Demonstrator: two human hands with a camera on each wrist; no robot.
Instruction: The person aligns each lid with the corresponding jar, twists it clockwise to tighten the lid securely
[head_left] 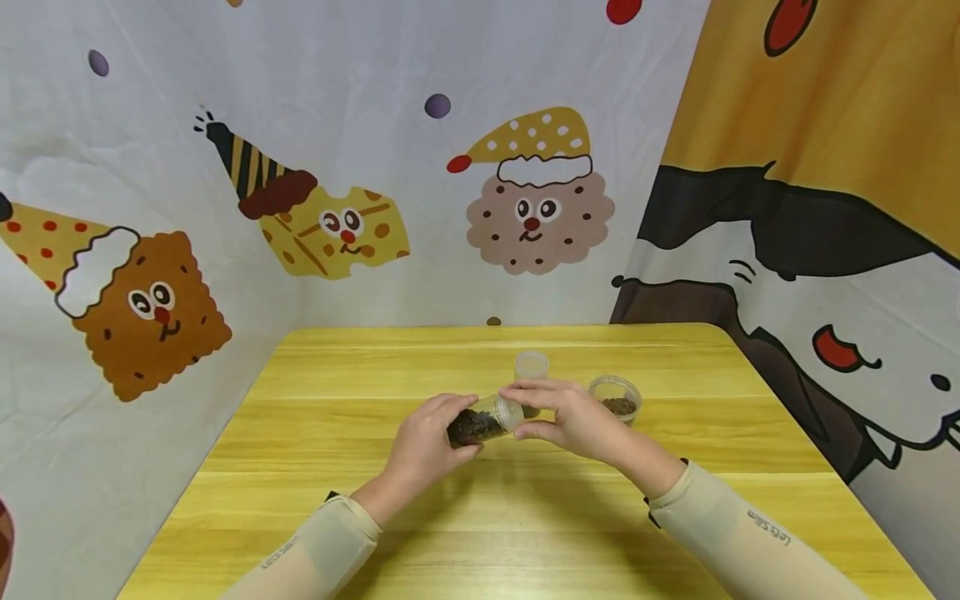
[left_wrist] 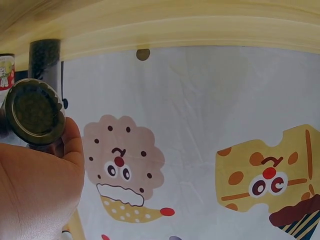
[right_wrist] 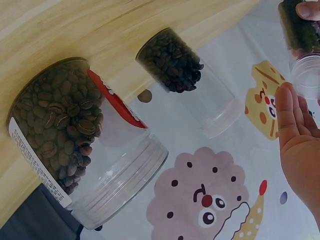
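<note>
My left hand (head_left: 424, 438) grips a clear jar (head_left: 477, 425) of dark dried pieces, tilted above the table with its lid end to the right. The fingers and thumb of my right hand (head_left: 576, 418) hold the clear lid (head_left: 511, 412) of that jar from the right. The round base of the held jar (left_wrist: 35, 112) faces the left wrist camera. In the right wrist view, my right-hand fingers (right_wrist: 295, 115) lie against the lid, with the thumb hidden. Whether the lid is loose cannot be seen.
Behind my right hand stands a slim clear jar (head_left: 532, 364) holding dark beans (right_wrist: 175, 60). To its right is a wider jar (head_left: 617, 388) of brown coffee beans (right_wrist: 60, 110), with a red-and-white label. A printed curtain (head_left: 420, 308) hangs beyond the wooden table (head_left: 337, 367).
</note>
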